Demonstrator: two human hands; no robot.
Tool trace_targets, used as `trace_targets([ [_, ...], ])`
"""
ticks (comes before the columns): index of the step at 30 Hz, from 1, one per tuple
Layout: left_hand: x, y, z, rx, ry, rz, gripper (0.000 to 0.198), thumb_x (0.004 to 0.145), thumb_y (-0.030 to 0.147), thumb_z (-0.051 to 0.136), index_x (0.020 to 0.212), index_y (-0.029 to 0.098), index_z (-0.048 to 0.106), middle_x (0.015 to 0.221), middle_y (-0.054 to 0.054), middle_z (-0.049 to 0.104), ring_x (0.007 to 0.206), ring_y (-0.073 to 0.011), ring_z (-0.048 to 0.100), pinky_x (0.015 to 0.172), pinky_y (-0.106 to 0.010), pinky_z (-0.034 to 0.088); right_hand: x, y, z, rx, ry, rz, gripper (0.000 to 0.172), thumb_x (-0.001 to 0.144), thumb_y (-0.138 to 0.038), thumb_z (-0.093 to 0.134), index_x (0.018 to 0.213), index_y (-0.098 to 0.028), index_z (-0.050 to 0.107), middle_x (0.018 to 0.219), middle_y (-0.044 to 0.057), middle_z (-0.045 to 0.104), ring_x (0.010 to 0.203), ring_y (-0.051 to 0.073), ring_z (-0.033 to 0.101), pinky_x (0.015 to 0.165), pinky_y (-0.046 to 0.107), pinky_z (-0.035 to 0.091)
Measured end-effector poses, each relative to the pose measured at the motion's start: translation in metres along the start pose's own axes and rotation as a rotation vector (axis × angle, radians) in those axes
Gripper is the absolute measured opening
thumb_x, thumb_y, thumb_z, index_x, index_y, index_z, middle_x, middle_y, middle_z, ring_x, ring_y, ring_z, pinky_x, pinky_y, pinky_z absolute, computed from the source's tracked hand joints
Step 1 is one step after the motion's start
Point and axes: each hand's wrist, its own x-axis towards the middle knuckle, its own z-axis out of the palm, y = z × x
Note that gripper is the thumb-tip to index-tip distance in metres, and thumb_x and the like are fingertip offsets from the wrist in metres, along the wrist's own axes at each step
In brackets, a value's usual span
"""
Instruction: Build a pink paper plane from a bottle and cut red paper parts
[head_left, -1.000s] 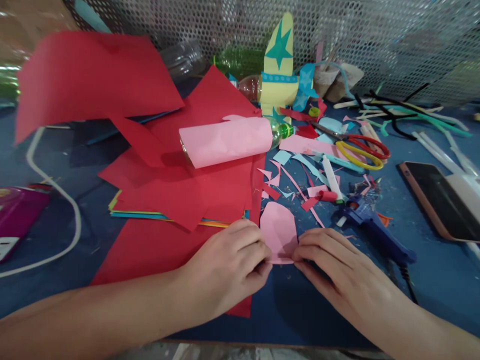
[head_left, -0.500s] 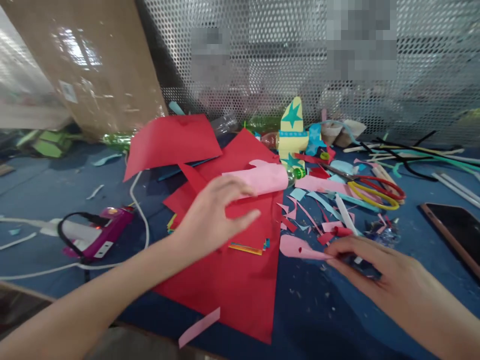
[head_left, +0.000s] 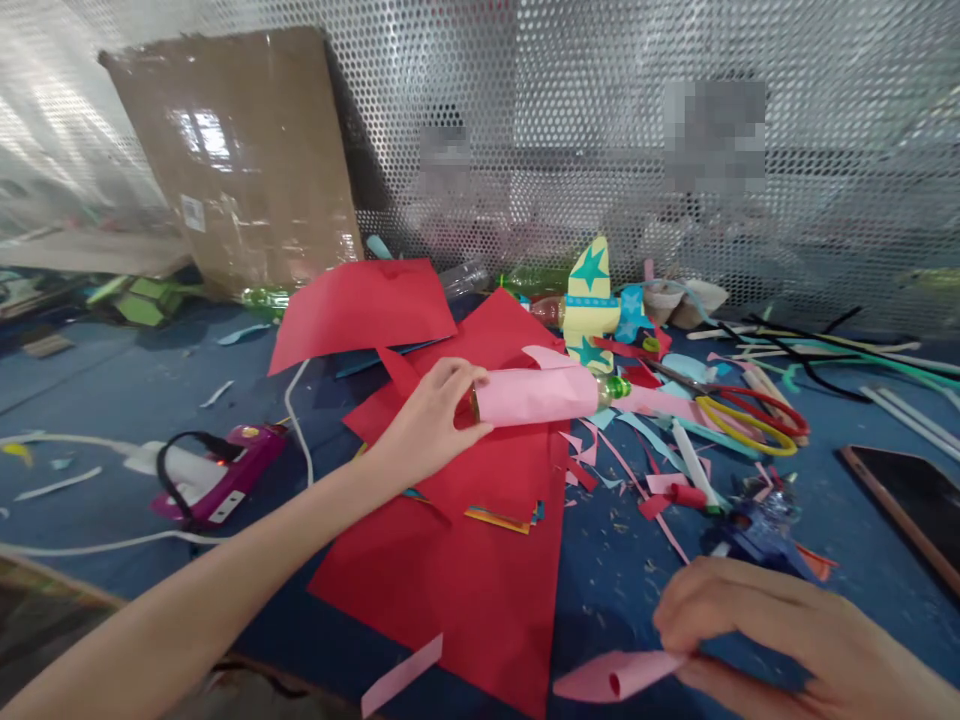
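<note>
Paper-wrapped bottle [head_left: 536, 396], cylindrical, gripped by left fingers [head_left: 452, 374]; right fingers [head_left: 705, 603] pinch curled pink paper [head_left: 589, 678].

Two bare human hands. The left hand [head_left: 431, 418] has slim fingers and a narrow wrist, joined to a long, slender, bare left forearm [head_left: 225, 595] that widens toward the elbow. The right hand [head_left: 772, 620], also bare, has slim fingers and a smooth, rounded back.
</note>
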Motion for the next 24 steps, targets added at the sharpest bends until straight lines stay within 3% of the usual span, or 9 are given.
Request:
trace_targets([
  [4, -0.01, 0.01, 0.017, -0.015, 0.029, 0.102, 0.034, 0.08, 0.009, 0.064, 0.106, 0.02, 0.046, 0.115, -0.01, 0.044, 0.115, -0.0244, 0.049, 0.099, -0.043, 0.045, 0.007, 0.005, 0.006, 0.018, 0.019, 0.073, 0.008, 0.083, -0.018, 0.067, 0.083, -0.025, 0.065, 0.08, -0.004, 0.071, 0.074, 0.01, 0.07, 0.069, 0.014, 0.056],
  [9, -0.006, 0.016, 0.025, -0.097, 0.04, 0.075, 0.041, 0.078, 0.01, 0.065, 0.112, 0.022, 0.045, 0.114, -0.009, 0.039, 0.114, -0.0245, 0.05, 0.099, -0.046, 0.046, 0.011, 0.012, 0.013, 0.025, 0.043, 0.06, 0.012, 0.084, -0.013, 0.064, 0.086, -0.025, 0.063, 0.082, -0.004, 0.07, 0.076, 0.009, 0.068, 0.07, 0.014, 0.054],
  [16, 0.016, -0.005, 0.003, -0.402, -0.243, -0.025, 0.055, 0.075, 0.023, 0.069, 0.123, 0.028, 0.043, 0.126, -0.007, 0.047, 0.115, -0.0229, 0.054, 0.098, -0.045, 0.048, 0.009, 0.014, 0.0, -0.042, 0.093, 0.12, 0.007, 0.086, -0.02, 0.062, 0.085, -0.026, 0.064, 0.081, -0.004, 0.07, 0.074, 0.011, 0.068, 0.068, 0.017, 0.054],
  [19, 0.025, -0.007, -0.009, -0.279, -0.286, -0.002, 0.064, 0.076, 0.035, 0.069, 0.131, 0.028, 0.038, 0.137, -0.011, 0.043, 0.125, -0.0279, 0.047, 0.103, -0.051, 0.042, 0.009, 0.013, -0.003, -0.024, 0.083, 0.187, 0.007, 0.084, -0.021, 0.063, 0.082, -0.027, 0.066, 0.08, -0.004, 0.07, 0.073, 0.011, 0.067, 0.066, 0.018, 0.053],
  [22, 0.033, 0.01, -0.012, -0.045, -0.186, 0.051, 0.063, 0.076, 0.039, 0.07, 0.131, 0.022, 0.043, 0.135, -0.014, 0.043, 0.13, -0.0326, 0.039, 0.107, -0.055, 0.034, 0.013, 0.013, -0.005, 0.044, 0.04, 0.314, 0.008, 0.083, -0.024, 0.062, 0.079, -0.027, 0.068, 0.077, -0.003, 0.07, 0.071, 0.012, 0.066, 0.064, 0.019, 0.052],
  [24, 0.036, 0.026, -0.005, -0.007, -0.203, 0.157, 0.06, 0.076, 0.041, 0.071, 0.127, 0.02, 0.046, 0.13, -0.014, 0.047, 0.126, -0.0315, 0.042, 0.106, -0.052, 0.036, 0.016, 0.014, -0.009, 0.125, 0.007, 0.423, 0.009, 0.082, -0.028, 0.062, 0.077, -0.025, 0.068, 0.076, -0.002, 0.07, 0.07, 0.013, 0.065, 0.064, 0.021, 0.052],
])
